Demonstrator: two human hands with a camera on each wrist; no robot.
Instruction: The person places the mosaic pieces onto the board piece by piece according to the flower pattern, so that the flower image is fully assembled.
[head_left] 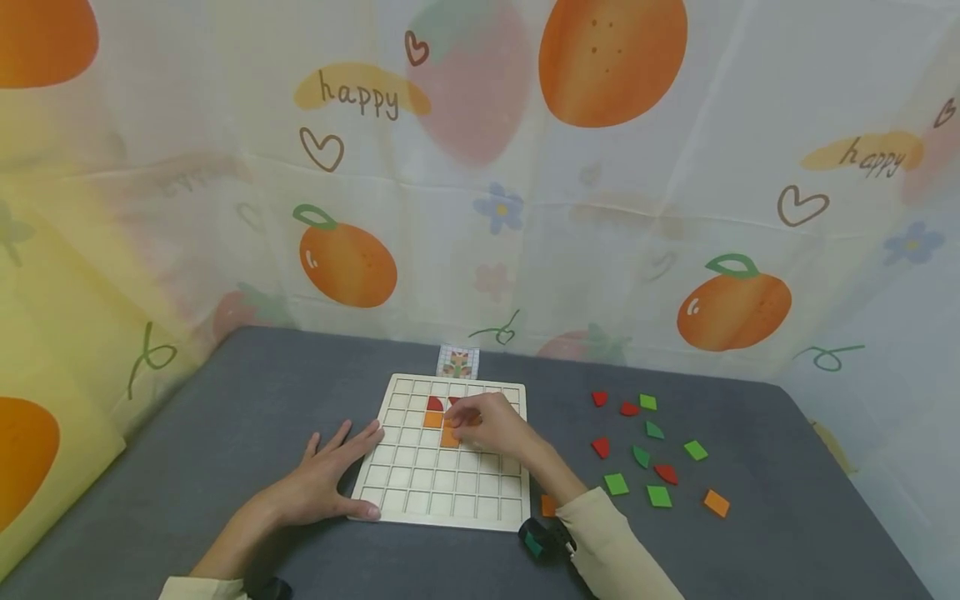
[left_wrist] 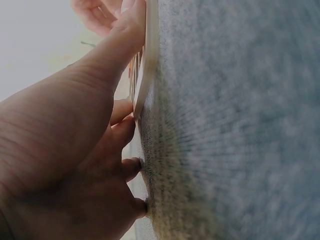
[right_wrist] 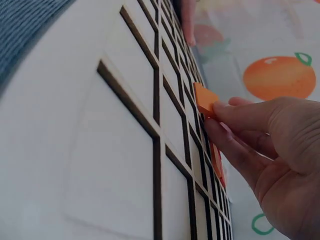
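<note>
A pale board with a raised grid lies on the table. My right hand is over its upper middle and pinches an orange square tile between thumb and fingers. In the right wrist view that tile stands tilted against the grid ridges. Beside it on the board are another orange tile and a red quarter-round piece; my fingers partly cover a second red piece. My left hand rests with fingers spread along the board's left edge, its thumb at the near corner.
Right of the board lie loose red, green and orange pieces, among them a light green tile and an orange tile. One orange tile sits by my right forearm. A small pattern card lies behind the board, before a printed curtain.
</note>
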